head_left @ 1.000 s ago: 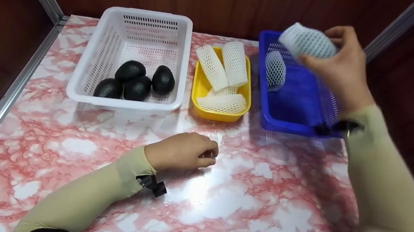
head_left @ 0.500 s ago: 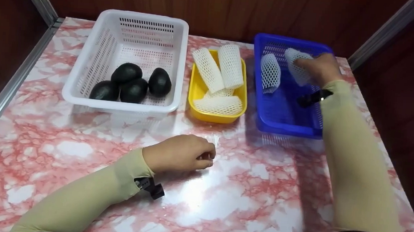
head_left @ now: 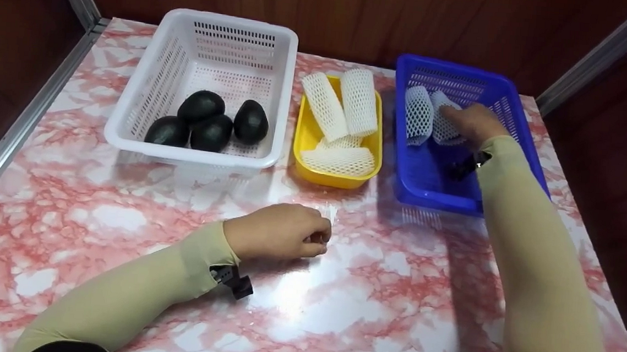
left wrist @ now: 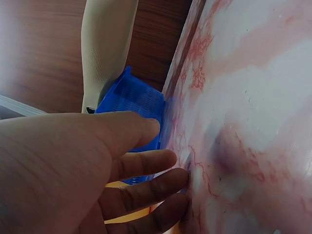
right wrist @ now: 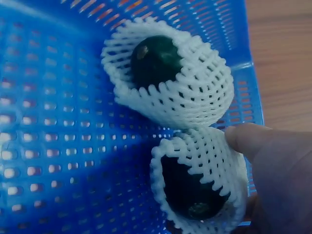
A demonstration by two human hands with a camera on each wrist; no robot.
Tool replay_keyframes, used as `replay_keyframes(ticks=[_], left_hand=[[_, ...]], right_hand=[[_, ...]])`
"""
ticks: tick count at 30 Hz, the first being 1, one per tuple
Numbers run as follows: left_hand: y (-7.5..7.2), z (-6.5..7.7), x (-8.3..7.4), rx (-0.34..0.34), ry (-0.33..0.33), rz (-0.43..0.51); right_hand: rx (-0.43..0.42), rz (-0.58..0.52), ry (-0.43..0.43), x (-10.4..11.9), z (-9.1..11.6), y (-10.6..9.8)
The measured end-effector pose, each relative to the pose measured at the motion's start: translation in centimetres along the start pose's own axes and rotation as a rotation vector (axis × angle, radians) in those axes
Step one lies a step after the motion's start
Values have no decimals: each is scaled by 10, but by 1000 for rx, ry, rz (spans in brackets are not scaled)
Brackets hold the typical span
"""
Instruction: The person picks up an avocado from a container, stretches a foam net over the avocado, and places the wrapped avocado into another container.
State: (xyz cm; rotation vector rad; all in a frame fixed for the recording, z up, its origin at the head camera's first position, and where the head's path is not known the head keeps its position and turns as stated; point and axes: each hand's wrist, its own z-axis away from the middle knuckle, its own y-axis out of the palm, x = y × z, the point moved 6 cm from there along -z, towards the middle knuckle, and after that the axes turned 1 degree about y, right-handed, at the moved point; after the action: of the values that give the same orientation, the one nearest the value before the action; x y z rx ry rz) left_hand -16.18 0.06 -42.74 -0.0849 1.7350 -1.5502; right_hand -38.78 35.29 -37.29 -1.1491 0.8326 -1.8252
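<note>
Here, netted avocado (right wrist: 207, 158) in right grip (head_left: 478, 123).

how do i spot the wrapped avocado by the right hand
On the marbled table, find the blue basket at the right. Inside, just right of another netted avocado, lies the wrapped avocado. Unlike that neighbour, it is gripped by the right hand.

Red/white marbled tbl (head_left: 382, 297) carries yellow tub (head_left: 330, 179), white basket (head_left: 193, 156) just L of it, blue basket (head_left: 433, 200) just R, & left hand (head_left: 279, 231) resting in front of tub.
</note>
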Motion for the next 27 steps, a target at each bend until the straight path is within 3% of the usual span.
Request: replay_keyframes(ticks=[4,14,20,24,27], left_hand=[[0,0,-1,7,2,-11],[-2,2,-4,7,9,-12],[0,2,-3,11,2,-20],[0,2,-3,12,5,-20],[-1,2,-4,17,3,-14]], right_hand=[[2,86,-3,1,5,-5],[-17,140,-1,3,13,-27],[-157,169,-62,21,32,-39],[-297,65,-149,42,55,-40],[-408,-46,-249,59,85,-30]])
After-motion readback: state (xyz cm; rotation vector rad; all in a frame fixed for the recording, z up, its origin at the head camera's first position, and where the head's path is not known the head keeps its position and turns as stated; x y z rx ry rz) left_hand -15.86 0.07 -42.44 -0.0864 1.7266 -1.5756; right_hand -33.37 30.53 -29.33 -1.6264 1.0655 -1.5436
